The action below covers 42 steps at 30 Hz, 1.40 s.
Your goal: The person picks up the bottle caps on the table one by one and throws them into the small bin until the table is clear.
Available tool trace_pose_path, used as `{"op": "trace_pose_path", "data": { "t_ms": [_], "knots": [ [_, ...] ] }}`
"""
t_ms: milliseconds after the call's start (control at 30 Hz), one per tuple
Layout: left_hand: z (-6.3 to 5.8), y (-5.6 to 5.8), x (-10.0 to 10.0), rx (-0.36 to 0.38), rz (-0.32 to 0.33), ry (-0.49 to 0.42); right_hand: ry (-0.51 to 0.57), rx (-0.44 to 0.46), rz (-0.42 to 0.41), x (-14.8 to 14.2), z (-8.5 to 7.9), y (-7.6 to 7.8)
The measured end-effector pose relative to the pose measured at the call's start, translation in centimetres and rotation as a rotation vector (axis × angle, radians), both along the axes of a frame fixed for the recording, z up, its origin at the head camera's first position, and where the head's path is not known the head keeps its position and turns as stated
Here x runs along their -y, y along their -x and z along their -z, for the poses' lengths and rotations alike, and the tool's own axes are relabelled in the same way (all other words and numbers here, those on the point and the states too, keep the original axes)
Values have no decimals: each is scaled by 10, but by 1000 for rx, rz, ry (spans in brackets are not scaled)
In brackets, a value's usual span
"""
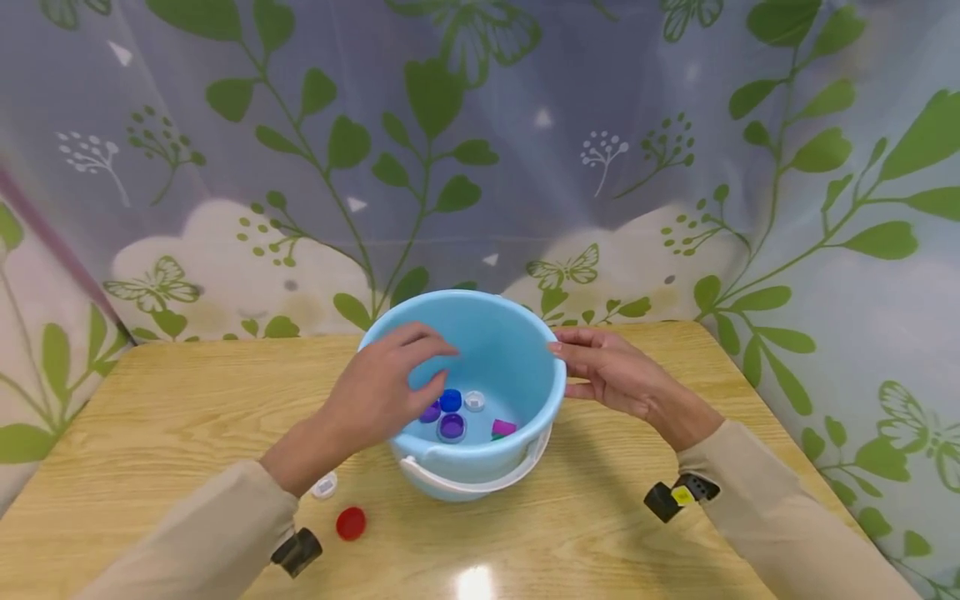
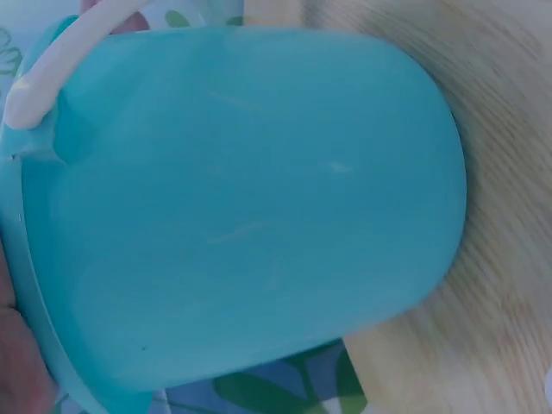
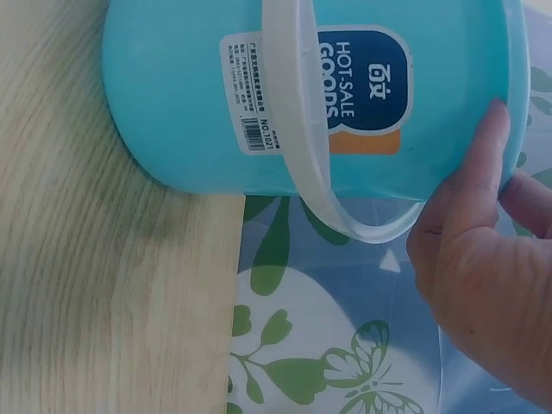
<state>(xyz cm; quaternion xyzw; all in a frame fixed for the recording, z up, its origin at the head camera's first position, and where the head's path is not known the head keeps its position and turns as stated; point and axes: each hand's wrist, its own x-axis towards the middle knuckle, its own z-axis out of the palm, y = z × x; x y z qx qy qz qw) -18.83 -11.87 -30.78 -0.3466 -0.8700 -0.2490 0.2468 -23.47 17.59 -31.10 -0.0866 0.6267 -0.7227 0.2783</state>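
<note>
A light blue plastic bucket (image 1: 495,329) with a white handle (image 1: 480,483) stands upright on the table. At its right rim my right hand (image 1: 618,371) grips the edge; the right wrist view has the thumb (image 3: 485,159) against the bucket's outer wall. My left hand (image 1: 393,375) reaches over the left rim, fingers loosely bent, with nothing visible between thumb and fingertips. Bottle caps lie on the bucket floor: a blue cap (image 1: 450,400), purple caps (image 1: 452,427) and a white cap (image 1: 474,401). A small magenta piece (image 1: 503,427) lies by them. The left wrist view is mostly bucket wall (image 2: 241,207).
On the wooden table (image 1: 187,400), left of the bucket, lie a red cap (image 1: 351,523) and another white cap (image 1: 324,485), partly under my left wrist. A leaf-patterned cloth (image 1: 480,167) hangs behind the table's back edge and along the right side.
</note>
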Motion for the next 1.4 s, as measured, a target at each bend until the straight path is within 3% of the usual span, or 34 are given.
{"op": "trace_pose_path", "data": {
  "t_ms": [100,200,333,467,633,800,967,1033,1233,1400],
  "knots": [
    [0,2,2,-177,-19,-42,-12,-1,5,-1,-2,1],
    [-1,2,7,-242,-70,-95,-11,3,4,-3,-2,2],
    [3,1,27,-168,-156,-200,-9,7,0,-3,-2,2],
    [19,-3,60,-73,-235,-278,-17,1,-5,-3,-2,2],
    [52,-13,95,23,-325,-183,-10,-3,-3,-4,-2,1],
    [78,-27,120,193,-277,-4,2,1,-4,-5,-1,0],
    [93,-39,132,435,-210,151,-4,-5,-2,-4,0,-2],
    [98,-41,133,486,-186,196,-12,-7,-2,-4,-1,-2],
    [110,-45,132,461,-112,296,-23,-7,-9,-2,-1,-1],
    [112,-44,129,440,-96,299,-20,-9,-12,0,-1,0]
  ]
}}
